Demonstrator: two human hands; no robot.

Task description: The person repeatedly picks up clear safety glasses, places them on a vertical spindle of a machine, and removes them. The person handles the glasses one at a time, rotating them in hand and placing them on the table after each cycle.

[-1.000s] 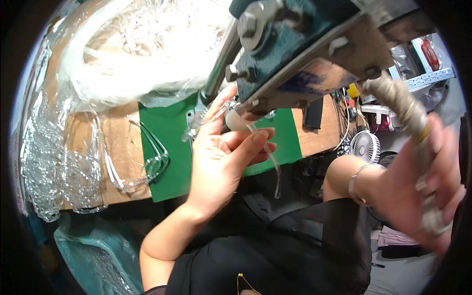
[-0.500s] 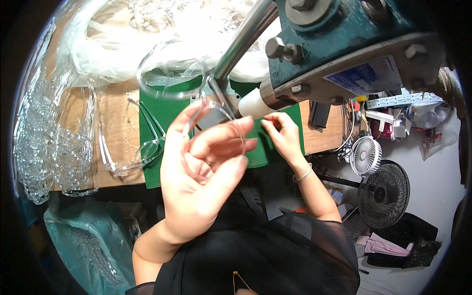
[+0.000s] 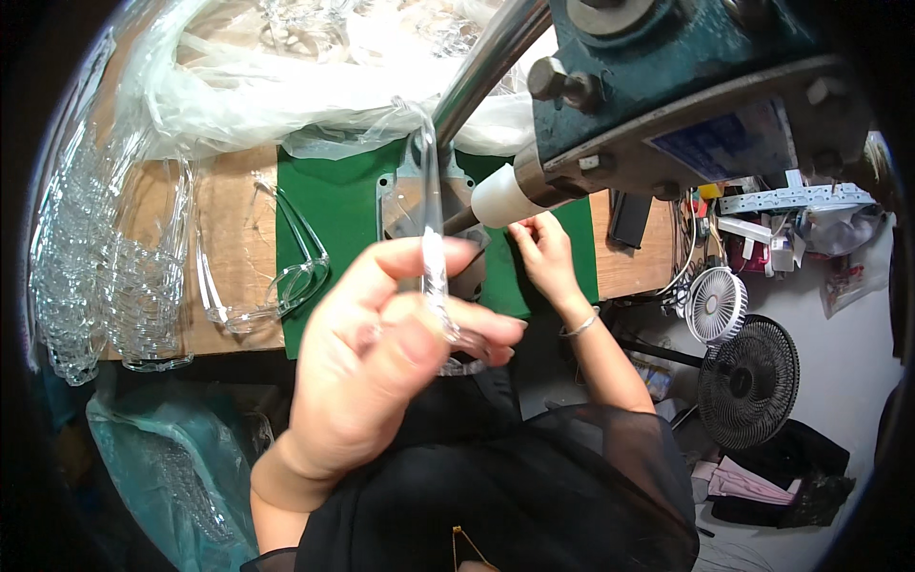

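My left hand [image 3: 357, 367] is raised before the machine, thumb and fingers closed on a clear plastic eyeglass frame [image 3: 431, 191]. One long temple points upward. Part of the frame's front shows under the fingers, somewhat blurred. My right hand [image 3: 545, 255] rests low at the right of the green mat [image 3: 343, 210], just below the white tip [image 3: 503, 197] of the machine. Its fingers are curled together; whatever they may pinch cannot be made out. Behind the left hand, a metal plate [image 3: 400, 195] is partly hidden.
The green machine head [image 3: 686, 67] looms at upper right. Stacked clear eyeglass frames [image 3: 143, 296] line the table's left side, with loose frames [image 3: 243, 313] beside the mat. A plastic bag [image 3: 286, 86] spreads behind. A phone [image 3: 629, 219] and two fans [image 3: 748, 379] are at right.
My left hand has turned the eyeglass frame, so its temple now stands upright instead of lying to the upper left. My right hand has barely moved.
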